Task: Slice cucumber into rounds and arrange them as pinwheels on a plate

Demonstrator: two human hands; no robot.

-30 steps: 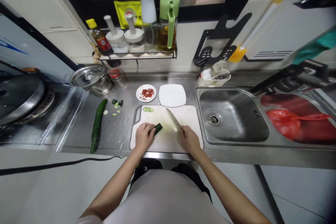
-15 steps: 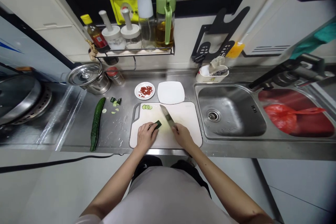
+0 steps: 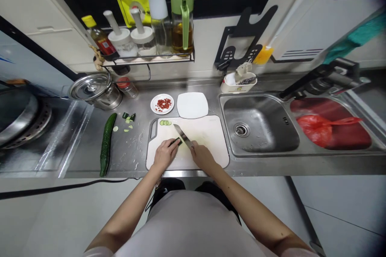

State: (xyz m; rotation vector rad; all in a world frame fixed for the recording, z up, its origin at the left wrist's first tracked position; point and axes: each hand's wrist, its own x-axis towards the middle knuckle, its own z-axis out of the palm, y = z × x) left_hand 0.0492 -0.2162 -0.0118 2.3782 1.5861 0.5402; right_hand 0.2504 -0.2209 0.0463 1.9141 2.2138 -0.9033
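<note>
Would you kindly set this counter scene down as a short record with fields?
Left hand: holding a cucumber piece on the cutting board
Right hand: gripping a knife, blade by the piece; contact unclear
Board's far left: cucumber slices
Behind board: round plate with red bits; square plate
Left of board: whole cucumber, green scraps
Right of board: sink

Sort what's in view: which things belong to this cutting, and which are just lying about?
Likely in the job: knife, cucumber piece, cucumber slices, cutting board.
Probably lying about: red plastic bag, lidded steel pot, oil dispenser.
</note>
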